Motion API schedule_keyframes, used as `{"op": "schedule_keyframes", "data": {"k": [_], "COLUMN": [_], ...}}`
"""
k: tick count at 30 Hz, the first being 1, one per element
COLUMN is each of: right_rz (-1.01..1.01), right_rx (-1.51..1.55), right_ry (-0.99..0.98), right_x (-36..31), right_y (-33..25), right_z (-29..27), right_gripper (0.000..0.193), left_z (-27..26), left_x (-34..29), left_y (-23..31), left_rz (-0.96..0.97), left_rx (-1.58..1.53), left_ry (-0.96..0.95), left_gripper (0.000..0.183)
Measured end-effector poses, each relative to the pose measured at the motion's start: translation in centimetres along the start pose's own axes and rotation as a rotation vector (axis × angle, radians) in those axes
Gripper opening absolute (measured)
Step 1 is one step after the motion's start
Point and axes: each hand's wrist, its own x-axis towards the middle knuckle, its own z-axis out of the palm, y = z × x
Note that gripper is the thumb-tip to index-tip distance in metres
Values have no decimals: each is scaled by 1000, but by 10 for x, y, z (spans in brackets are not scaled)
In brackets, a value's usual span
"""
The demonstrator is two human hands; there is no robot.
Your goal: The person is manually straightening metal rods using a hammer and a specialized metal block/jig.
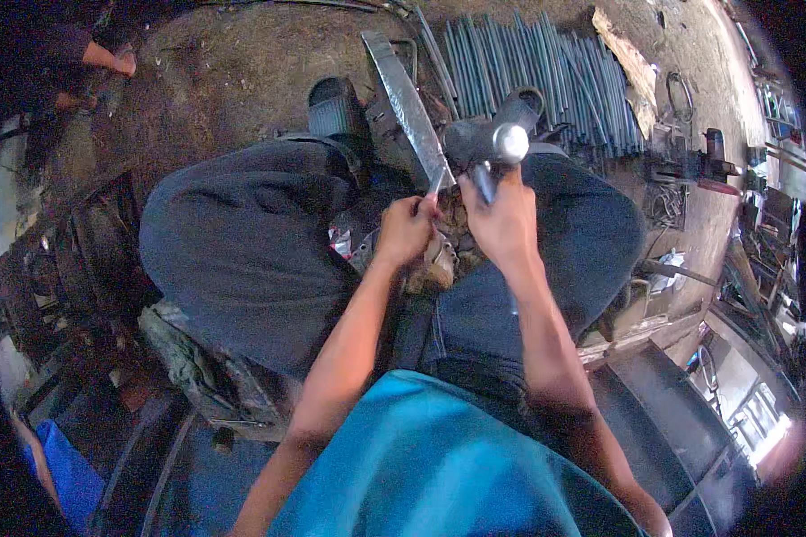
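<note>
Blue shirt (pixel 412 465) foremost, a metal blade (pixel 404 97) juts forward beyond both hands (pixel 405 234) (pixel 507 222).

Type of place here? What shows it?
Likely a small metalworking shop: a hammer in the right hand, a long metal strip in the left hand, and many thin rods laid out on the ground.

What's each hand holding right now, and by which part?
The left hand grips the long metal blade by its narrow near end; the right hand grips the hammer by its handle, below the head.
</note>
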Motion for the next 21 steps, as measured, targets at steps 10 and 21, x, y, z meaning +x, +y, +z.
{"op": "schedule_keyframes", "data": {"k": [10, 21], "right_rz": [225, -100], "right_rx": [93, 870], "right_ry": [-96, 55], "right_x": [-5, -24], "right_y": [85, -20], "right_z": [36, -59], "right_gripper": [35, 16], "left_z": [4, -3], "left_x": [-14, -27], "left_y": [17, 38], "left_rz": [56, -262], "left_rx": [123, 143], "left_ry": [111, -117], "left_gripper": [48, 60]}}
